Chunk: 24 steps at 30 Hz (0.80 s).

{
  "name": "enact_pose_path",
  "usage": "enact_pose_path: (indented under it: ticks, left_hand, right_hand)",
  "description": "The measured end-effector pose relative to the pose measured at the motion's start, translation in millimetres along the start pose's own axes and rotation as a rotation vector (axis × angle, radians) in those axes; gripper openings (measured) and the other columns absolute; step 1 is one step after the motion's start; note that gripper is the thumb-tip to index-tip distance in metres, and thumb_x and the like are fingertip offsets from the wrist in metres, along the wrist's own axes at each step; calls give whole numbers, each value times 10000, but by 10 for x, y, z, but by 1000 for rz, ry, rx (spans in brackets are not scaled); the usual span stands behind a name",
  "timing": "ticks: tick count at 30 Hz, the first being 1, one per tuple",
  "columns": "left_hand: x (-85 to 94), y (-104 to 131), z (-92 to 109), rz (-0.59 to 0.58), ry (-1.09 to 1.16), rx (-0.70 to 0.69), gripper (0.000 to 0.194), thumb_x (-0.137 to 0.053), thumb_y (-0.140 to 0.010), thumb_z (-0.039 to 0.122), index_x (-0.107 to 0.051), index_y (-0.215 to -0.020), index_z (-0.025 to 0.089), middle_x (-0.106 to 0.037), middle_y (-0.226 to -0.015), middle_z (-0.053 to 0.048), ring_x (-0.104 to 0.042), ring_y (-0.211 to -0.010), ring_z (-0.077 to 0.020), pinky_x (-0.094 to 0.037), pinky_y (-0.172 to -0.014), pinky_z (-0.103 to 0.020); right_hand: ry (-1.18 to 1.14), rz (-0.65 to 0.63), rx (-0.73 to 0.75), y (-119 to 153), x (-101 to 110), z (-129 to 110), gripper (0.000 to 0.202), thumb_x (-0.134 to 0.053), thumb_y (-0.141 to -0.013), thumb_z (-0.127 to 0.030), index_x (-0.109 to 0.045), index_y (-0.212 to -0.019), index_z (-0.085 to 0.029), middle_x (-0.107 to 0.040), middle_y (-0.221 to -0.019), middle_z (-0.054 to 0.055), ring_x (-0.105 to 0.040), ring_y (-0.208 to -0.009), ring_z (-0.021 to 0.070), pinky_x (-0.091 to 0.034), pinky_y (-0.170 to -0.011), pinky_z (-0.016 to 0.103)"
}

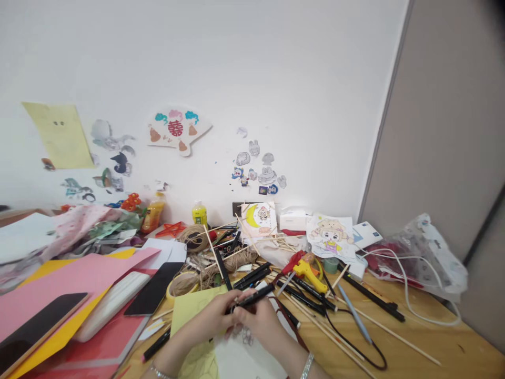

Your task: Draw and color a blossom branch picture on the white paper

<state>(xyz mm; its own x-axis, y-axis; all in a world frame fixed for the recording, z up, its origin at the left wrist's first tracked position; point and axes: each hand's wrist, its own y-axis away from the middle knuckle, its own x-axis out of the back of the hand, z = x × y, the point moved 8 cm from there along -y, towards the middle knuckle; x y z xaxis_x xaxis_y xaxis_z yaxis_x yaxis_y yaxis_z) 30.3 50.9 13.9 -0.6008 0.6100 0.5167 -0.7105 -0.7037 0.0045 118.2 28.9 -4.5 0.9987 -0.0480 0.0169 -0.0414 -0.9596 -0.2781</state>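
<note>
A black marker (256, 295) is held slantwise between my two hands at the lower middle of the view. My left hand (215, 316) closes its fingers around the marker's left end. From the other side my right hand (262, 318) grips it, thumb and fingers bent in. The fingers partly hide that end, so I cannot see whether a cap is on it. Under my hands lies a white sheet (236, 360) with small line drawings, overlapping yellow paper (185, 310) at the left. Both wrists wear bracelets.
Several black markers (305, 300), thin wooden sticks (331, 337) and a yellow glue gun (311, 275) with its cord lie to the right. Coloured paper (82, 276) and phones (43, 329) are at left. Twine (240, 258), tape (193, 284) and propped drawings (331, 237) crowd the back.
</note>
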Motion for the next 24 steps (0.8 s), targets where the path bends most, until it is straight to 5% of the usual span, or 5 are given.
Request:
enact_pose_path:
  ticks: [5, 10, 15, 20, 24]
  left_hand:
    - [234, -21, -78, 123, 185, 6, 462, -611, -723, 501, -519, -1043, 180, -593, -719, -4, -478, -428, -95, -346, -405, -209]
    - [586, 10, -146, 353, 472, -19, 421, -663, -668, 502, -544, -879, 157, -558, -629, 18, -407, -376, -63, -261, -367, -197]
    - [845, 81, -195, 571, 728, -134, 303, -655, -678, 402, -532, -840, 178, -557, -652, 19, -349, -342, -32, -218, -337, -183]
    - [882, 56, -296, 590, 904, -161, 342, -635, -703, 430, -490, -880, 176, -447, -525, 80, -297, -306, -30, -185, -309, -163]
    - [885, 39, -375, 618, 881, -107, 436, -607, -704, 560, -479, -857, 172, -427, -492, 92, -288, -297, -26, -174, -313, -160]
  right_hand:
    - [337, 231, 52, -102, 452, -153, 142, -553, -785, -331, -565, -804, -190, -538, -552, -40, -525, -520, 145, -390, -496, 227]
    - [870, 224, 58, -132, 670, -276, 141, -501, -777, -159, -610, -693, -189, -649, -635, 27, -592, -599, 175, -372, -555, 240]
    - [1107, -84, 198, 25, 210, -282, 157, -515, -804, -200, -669, -771, -198, -718, -740, 54, -654, -695, 191, -392, -595, 237]
    - [1197, -361, 340, 296, -318, -249, 126, -544, -796, -231, -654, -841, -188, -721, -834, 53, -655, -722, 203, -406, -593, 249]
    - [1120, -483, 494, 426, -496, -239, 138, -548, -794, -225, -630, -905, -213, -700, -917, 13, -627, -784, 176, -422, -668, 238]
